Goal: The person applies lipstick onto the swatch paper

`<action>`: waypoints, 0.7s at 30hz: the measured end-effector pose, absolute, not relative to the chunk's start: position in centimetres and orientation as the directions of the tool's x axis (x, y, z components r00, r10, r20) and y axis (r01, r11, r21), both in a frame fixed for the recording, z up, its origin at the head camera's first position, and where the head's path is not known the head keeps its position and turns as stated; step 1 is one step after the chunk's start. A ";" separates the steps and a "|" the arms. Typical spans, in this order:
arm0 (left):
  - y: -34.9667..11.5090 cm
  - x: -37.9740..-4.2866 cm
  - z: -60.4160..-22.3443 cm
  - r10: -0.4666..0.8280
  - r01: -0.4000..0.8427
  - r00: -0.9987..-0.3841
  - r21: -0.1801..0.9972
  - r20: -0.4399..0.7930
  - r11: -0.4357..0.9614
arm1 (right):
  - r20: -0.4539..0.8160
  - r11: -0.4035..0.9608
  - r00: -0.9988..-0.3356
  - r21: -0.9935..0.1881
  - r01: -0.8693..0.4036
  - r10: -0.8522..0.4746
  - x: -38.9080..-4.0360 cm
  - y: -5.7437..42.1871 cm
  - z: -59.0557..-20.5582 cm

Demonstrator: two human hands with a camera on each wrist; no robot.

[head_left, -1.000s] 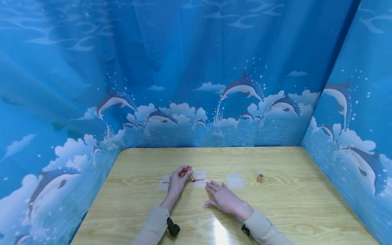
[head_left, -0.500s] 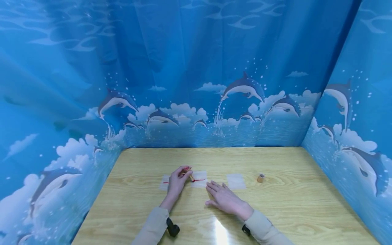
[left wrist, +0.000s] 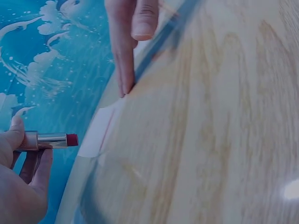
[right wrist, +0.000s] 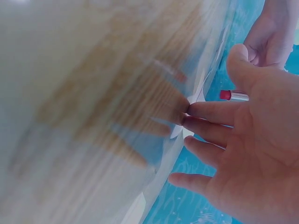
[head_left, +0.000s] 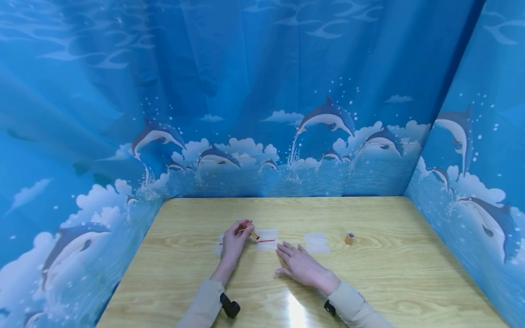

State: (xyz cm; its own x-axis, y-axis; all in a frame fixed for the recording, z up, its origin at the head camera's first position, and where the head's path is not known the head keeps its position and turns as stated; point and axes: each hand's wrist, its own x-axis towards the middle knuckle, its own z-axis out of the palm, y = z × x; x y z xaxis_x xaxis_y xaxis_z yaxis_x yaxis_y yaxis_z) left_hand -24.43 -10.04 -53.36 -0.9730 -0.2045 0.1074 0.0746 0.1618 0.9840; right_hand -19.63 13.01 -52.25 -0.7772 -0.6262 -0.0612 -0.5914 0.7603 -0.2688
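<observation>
A lipstick point(left wrist: 51, 141) with a gold tube and a red tip is pinched between the thumb and fingers of my left hand point(head_left: 234, 245). Its tip hovers by the left end of a red line on the middle square of white paper point(head_left: 267, 246). My right hand point(head_left: 302, 268) lies with extended fingers, fingertips right at that paper's lower right corner. The left paper square point(head_left: 218, 248), partly hidden by my left hand, also bears a red line.
A third white paper square point(head_left: 316, 243), with no mark showing, lies right of the middle one. Farther right stands a small gold lipstick cap point(head_left: 349, 238). The wood-grain table point(head_left: 410, 273) ends at a blue dolphin-print curtain point(head_left: 254, 91).
My left hand has lifted slightly and shifted left, bringing the lipstick tip off the red line. The right hand has kept its place.
</observation>
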 end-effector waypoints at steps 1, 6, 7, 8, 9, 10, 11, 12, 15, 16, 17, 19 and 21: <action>-10.1 -24.4 -53.2 -0.211 0.069 -0.973 0.988 0.097 0.139 | -0.062 0.760 -0.777 -0.271 -0.591 -0.627 -19.6 13.0 -52.3; -10.6 -24.2 -52.8 -0.221 0.067 -0.973 0.997 0.071 0.029 | -0.064 0.758 -0.776 -0.276 -0.591 -0.628 -19.6 13.0 -52.2; -10.7 -24.2 -52.8 -0.219 0.069 -0.973 0.998 0.071 0.013 | -0.063 0.758 -0.776 -0.276 -0.591 -0.628 -19.6 12.9 -52.2; -10.8 -24.1 -52.8 -0.212 0.071 -0.975 0.997 0.068 -0.004 | -0.063 0.758 -0.776 -0.276 -0.590 -0.627 -19.6 12.9 -52.2; -10.9 -24.0 -52.7 -0.205 0.068 -0.977 0.997 0.061 -0.026 | -0.063 0.759 -0.777 -0.278 -0.589 -0.626 -19.6 12.9 -52.2; -11.0 -24.0 -52.7 -0.198 0.070 -0.978 0.997 0.061 -0.043 | -0.062 0.760 -0.778 -0.278 -0.588 -0.625 -19.6 12.9 -52.1; -11.1 -23.9 -52.6 -0.192 0.065 -0.980 0.996 0.053 -0.060 | -0.061 0.760 -0.779 -0.279 -0.587 -0.624 -19.5 12.9 -52.1; -11.2 -23.8 -52.5 -0.188 0.063 -0.981 0.995 0.048 -0.074 | -0.060 0.760 -0.779 -0.279 -0.587 -0.624 -19.5 12.9 -52.1; -11.3 -23.6 -52.3 -0.188 0.049 -0.982 0.995 0.031 -0.092 | -0.059 0.761 -0.780 -0.279 -0.586 -0.623 -19.4 12.9 -52.0; -11.3 -23.6 -52.3 -0.189 0.047 -0.981 0.994 0.029 -0.094 | -0.056 0.760 -0.780 -0.278 -0.587 -0.623 -19.4 12.9 -52.0; -11.3 -23.5 -52.2 -0.193 0.043 -0.981 0.995 0.024 -0.095 | -0.053 0.760 -0.780 -0.277 -0.588 -0.623 -19.4 12.9 -52.0; -11.3 -23.5 -52.2 -0.201 0.043 -0.979 0.994 0.022 -0.100 | -0.043 0.759 -0.780 -0.273 -0.591 -0.624 -19.4 12.9 -52.1; -11.4 -23.4 -52.1 -0.210 0.045 -0.977 0.993 0.021 -0.107 | -0.031 0.758 -0.781 -0.267 -0.595 -0.624 -19.4 12.9 -52.1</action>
